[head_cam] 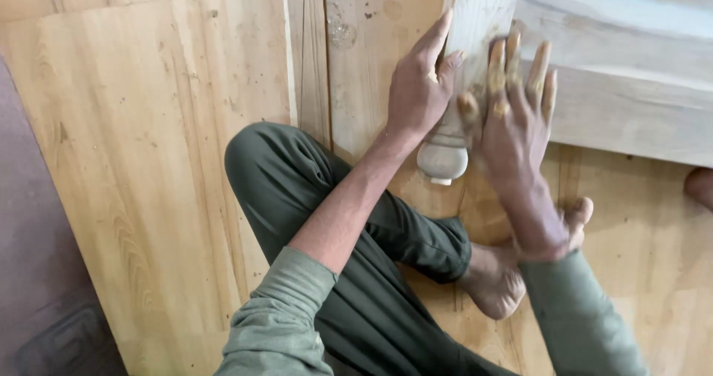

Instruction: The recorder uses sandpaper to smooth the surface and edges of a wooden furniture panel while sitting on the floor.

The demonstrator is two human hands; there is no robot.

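Note:
My left hand [420, 86] grips the left edge of a pale turned wooden post [475, 20] that ends in a rounded foot [443, 161]. My right hand [516, 112] lies flat on the post's face with its fingers spread; the fingertips are smeared with yellowish-brown paste. Both arms wear grey-green sleeves. My bent leg in dark green trousers [297, 175] and my bare foot [494, 279] rest on the boards just below the post.
Light wooden boards [148, 123] cover the floor under me. A pale unfinished wooden frame [631, 72] joins the post at the upper right. A dark mat [37, 272] lies at the left edge. Another person's toe [700, 187] shows at the right edge.

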